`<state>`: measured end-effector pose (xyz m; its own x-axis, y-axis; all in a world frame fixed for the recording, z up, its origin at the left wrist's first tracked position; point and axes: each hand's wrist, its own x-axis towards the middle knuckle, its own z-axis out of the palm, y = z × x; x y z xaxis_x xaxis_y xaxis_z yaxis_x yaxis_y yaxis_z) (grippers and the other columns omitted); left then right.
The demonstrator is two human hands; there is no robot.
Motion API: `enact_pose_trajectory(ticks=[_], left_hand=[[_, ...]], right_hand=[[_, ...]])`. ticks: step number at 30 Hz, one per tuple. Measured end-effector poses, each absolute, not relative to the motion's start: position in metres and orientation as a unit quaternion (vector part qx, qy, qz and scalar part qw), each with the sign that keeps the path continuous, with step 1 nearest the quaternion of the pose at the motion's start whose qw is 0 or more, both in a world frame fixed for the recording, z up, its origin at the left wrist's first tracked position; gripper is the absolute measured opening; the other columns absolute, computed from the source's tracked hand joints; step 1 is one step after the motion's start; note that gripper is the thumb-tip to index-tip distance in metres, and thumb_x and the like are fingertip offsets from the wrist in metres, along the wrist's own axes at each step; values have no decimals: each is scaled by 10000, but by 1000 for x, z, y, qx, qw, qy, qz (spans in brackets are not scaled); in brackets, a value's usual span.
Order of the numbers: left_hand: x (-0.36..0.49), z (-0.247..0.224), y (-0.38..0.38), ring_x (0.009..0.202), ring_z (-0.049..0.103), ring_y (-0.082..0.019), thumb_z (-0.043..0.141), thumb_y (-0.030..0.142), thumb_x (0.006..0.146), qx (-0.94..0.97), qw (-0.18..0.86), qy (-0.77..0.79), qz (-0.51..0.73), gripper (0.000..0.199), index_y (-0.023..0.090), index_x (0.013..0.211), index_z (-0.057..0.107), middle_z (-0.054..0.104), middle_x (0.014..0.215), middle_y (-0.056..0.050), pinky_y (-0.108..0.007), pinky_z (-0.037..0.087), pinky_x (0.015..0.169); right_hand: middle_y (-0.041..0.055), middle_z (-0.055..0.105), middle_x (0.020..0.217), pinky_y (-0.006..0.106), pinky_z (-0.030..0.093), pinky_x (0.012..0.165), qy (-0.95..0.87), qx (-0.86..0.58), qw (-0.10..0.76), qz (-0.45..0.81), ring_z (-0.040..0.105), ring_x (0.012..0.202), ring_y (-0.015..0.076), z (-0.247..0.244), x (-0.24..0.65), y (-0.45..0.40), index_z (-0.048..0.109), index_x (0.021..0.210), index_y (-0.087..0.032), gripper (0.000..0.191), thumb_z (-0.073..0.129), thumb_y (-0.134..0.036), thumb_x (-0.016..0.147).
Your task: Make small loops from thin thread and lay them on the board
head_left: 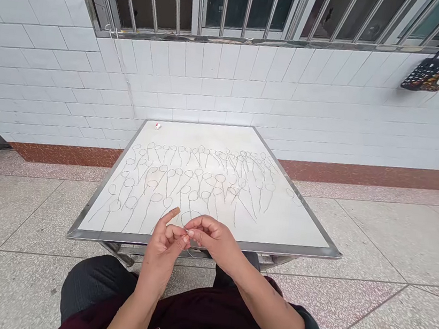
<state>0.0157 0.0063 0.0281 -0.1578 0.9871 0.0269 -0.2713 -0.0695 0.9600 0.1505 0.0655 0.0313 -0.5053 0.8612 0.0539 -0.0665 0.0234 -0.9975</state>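
Note:
My left hand [165, 249] and my right hand [213, 239] meet at the near edge of a white table, thumbs and forefingers pinched together. Between them is a thin dark wire [191, 216], bent into a loop above the fingertips; a thin end hangs below. My left forefinger or another left finger sticks out, its tip yellowish. Beyond the hands, several thin wire pieces with round loops and long tails [198, 172] lie in rows across the white tabletop [199, 132].
The table's grey metal rim [305, 250] runs just past my knees. A small red-and-white item [157, 126] lies at its far left corner. Behind stands a white tiled wall [213, 88] with a barred window and a hanging patterned bag [437, 74].

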Motion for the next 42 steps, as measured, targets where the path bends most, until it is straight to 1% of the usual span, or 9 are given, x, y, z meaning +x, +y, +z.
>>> enact_pose_trajectory(ticks=[5, 8, 13, 18, 23, 27, 33, 38, 42], left_hand=[[18, 27, 6, 743, 543, -124, 610, 262, 842, 362, 554, 428, 615, 491, 272, 1305, 448, 555, 771, 31, -310, 465, 787], [18, 26, 5, 735, 508, -120, 594, 281, 853, 332, 590, 415, 608, 473, 266, 1307, 462, 526, 759, 25, -279, 467, 719], [16, 28, 5, 630, 450, -84, 603, 277, 853, 356, 596, 436, 573, 487, 260, 1316, 455, 555, 706, 26, -198, 378, 594], [21, 28, 3, 539, 364, -69, 626, 299, 834, 371, 583, 468, 551, 517, 249, 1320, 456, 600, 703, 8, -188, 277, 481], [28, 27, 0, 540, 368, -71, 620, 314, 835, 355, 585, 471, 557, 520, 242, 1323, 457, 597, 701, 4, -190, 288, 488], [30, 27, -3, 542, 376, -77, 607, 323, 843, 359, 591, 473, 547, 519, 240, 1330, 446, 612, 720, -1, -196, 313, 500], [31, 23, -10, 506, 318, -71, 563, 342, 869, 388, 590, 475, 525, 498, 240, 1339, 434, 615, 758, -2, -205, 287, 477], [32, 17, -18, 534, 387, -87, 547, 348, 874, 395, 590, 476, 519, 516, 207, 1351, 410, 608, 755, -9, -214, 349, 501], [31, 11, -25, 535, 432, -96, 549, 373, 866, 404, 589, 485, 505, 521, 209, 1342, 417, 603, 752, -9, -229, 384, 516]], right_hand=[[-9, 591, 707, 281, 455, 653, -585, -284, 381, 657, 554, 667, 129, 33, 151, 63, 612, 833, -179, 161, 619, -338, 811], [-19, 570, 672, 290, 458, 647, -577, -255, 380, 677, 559, 646, 129, 35, 151, 62, 586, 838, -177, 158, 597, -334, 833], [-43, 509, 629, 284, 432, 623, -581, -237, 376, 682, 537, 591, 119, 36, 152, 60, 560, 823, -181, 154, 563, -332, 851], [-29, 509, 681, 258, 355, 627, -615, -318, 383, 612, 450, 645, 111, 35, 158, 60, 569, 786, -180, 121, 561, -294, 828], [-16, 529, 766, 265, 350, 673, -607, -337, 379, 612, 446, 705, 123, 33, 163, 63, 573, 798, -190, 114, 569, -304, 811], [-16, 531, 784, 266, 350, 693, -605, -335, 381, 613, 427, 707, 121, 33, 165, 65, 577, 815, -195, 103, 575, -298, 819], [-16, 523, 774, 262, 343, 671, -611, -333, 379, 610, 408, 685, 117, 31, 169, 68, 575, 809, -194, 107, 567, -299, 832], [-27, 491, 720, 255, 334, 642, -603, -335, 391, 609, 397, 656, 114, 28, 173, 73, 565, 788, -197, 116, 585, -308, 813], [-28, 486, 711, 249, 329, 627, -596, -331, 388, 620, 385, 640, 109, 28, 175, 74, 558, 771, -189, 144, 597, -325, 796]])
